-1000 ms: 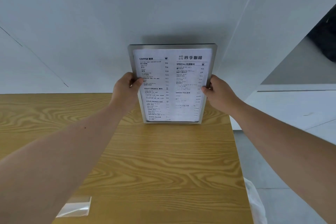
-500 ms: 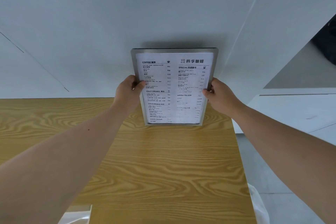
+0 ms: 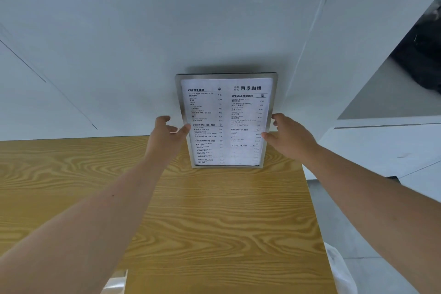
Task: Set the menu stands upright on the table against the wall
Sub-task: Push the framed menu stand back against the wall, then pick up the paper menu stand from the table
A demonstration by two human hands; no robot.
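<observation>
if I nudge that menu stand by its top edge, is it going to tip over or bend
The menu stand is probably stiff: its metal-looking frame keeps straight edges. It may tip if pushed forward, since it stands tall on a narrow bottom edge on the wooden table. The wall right behind should block a backward fall.

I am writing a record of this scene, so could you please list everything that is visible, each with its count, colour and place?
menu stand: one, silver frame with white printed sheet, upright at the table's far edge against the wall
table: one, yellow wood grain, in front of the person
wall: one, pale grey-white, behind the table
clear item: one, transparent, at the table's near edge, kind unclear
left hand: one, fingers opened, at the stand's left edge
right hand: one, fingers opened, at the stand's right edge
</observation>
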